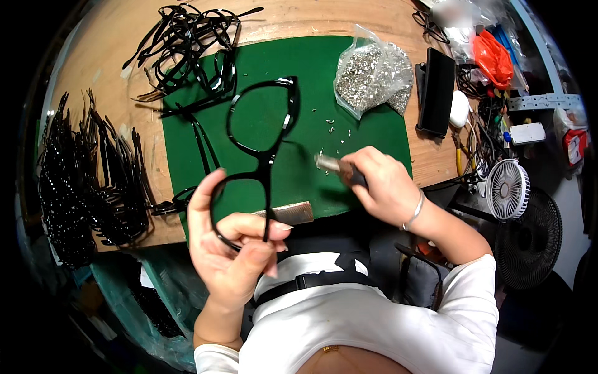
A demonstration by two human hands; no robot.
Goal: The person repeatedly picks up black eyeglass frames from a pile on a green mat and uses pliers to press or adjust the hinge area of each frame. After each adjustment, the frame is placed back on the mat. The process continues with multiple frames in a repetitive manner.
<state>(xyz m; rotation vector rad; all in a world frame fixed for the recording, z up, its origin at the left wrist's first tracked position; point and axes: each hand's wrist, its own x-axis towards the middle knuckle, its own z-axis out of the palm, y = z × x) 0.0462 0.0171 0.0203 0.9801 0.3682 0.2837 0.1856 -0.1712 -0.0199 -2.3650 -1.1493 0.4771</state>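
Observation:
My left hand (233, 262) grips a black eyeglass front (269, 159) by its nearer rim, tilted up above the green mat (380, 146). No temples show on it. My right hand (389, 187) is closed around a short tool (336, 165) with a dark handle and a silver metal end. The tool is blurred, so its exact kind is unclear. Its tip points left toward tiny silver pieces (330, 122) scattered on the mat. Below the eyeglass front, partly behind my left fingers, lies a flat textured metal strip (293, 214) at the mat's near edge.
Tangled black eyeglass frames (193, 43) lie at the far left. Black temples (75, 181), some speckled, are heaped on the left. A clear bag (367, 78) of small silver pieces sits far right. Beyond it are a black case (436, 93), cables and a white fan (507, 189).

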